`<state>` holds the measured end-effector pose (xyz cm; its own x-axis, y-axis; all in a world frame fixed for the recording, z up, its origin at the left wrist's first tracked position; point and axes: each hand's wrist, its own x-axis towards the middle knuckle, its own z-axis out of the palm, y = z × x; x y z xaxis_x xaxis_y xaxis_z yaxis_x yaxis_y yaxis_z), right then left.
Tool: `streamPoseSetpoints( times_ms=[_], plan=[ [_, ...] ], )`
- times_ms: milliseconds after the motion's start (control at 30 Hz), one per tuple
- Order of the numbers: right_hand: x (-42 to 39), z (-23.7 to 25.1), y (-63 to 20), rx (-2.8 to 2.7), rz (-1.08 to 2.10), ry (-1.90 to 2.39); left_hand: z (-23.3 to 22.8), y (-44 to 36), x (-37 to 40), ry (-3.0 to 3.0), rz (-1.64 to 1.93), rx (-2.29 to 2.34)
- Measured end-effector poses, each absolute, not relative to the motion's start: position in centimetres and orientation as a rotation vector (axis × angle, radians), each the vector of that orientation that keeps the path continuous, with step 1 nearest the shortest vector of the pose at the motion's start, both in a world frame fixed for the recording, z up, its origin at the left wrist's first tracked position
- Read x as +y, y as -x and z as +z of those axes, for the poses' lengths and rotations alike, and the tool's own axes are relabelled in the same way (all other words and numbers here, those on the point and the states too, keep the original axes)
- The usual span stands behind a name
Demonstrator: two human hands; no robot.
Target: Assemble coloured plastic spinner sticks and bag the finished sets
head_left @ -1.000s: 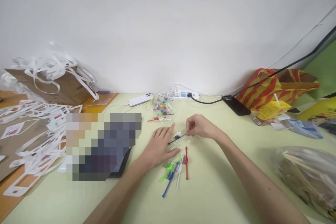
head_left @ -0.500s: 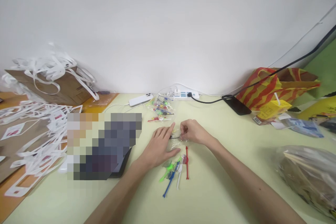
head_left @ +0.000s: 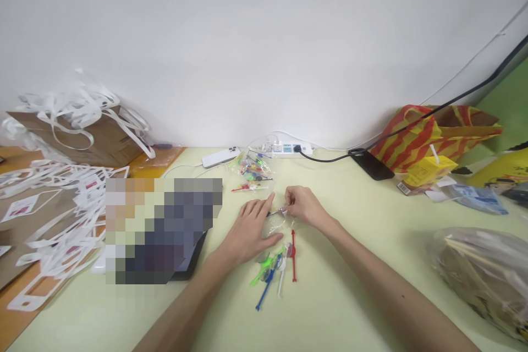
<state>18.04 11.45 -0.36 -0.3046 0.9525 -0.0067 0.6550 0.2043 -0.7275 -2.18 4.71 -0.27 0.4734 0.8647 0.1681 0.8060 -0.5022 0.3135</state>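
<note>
Pinching a clear packet (head_left: 277, 219) (tiny) between both hands: left (head_left: 251, 231), right (head_left: 303, 206).

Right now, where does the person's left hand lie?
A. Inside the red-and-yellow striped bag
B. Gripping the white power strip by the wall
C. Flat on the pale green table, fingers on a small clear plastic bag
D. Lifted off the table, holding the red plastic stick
C: the left hand lies flat on the pale green table, fingertips on the small clear plastic bag that the right hand pinches.
</note>
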Motion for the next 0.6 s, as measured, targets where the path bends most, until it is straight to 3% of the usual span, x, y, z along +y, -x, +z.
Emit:
streamPoseSetpoints(
  times_ms=[333, 500, 600],
  plan=[
    [11.2, 4.8, -21.4, -2.069, 0.964, 1.466, -0.3, 2.2, 4.5, -2.516, 0.469, 1.444],
    [8.3, 8.6, -21.9, -2.564, 1.344, 1.435, -0.3, 2.1, 4.5, -2.508, 0.474, 1.439],
    [6.5, 9.1, -19.9, -2.769, 1.280, 1.529, -0.3, 2.2, 4.6, -2.502, 0.477, 1.437]
  ],
)
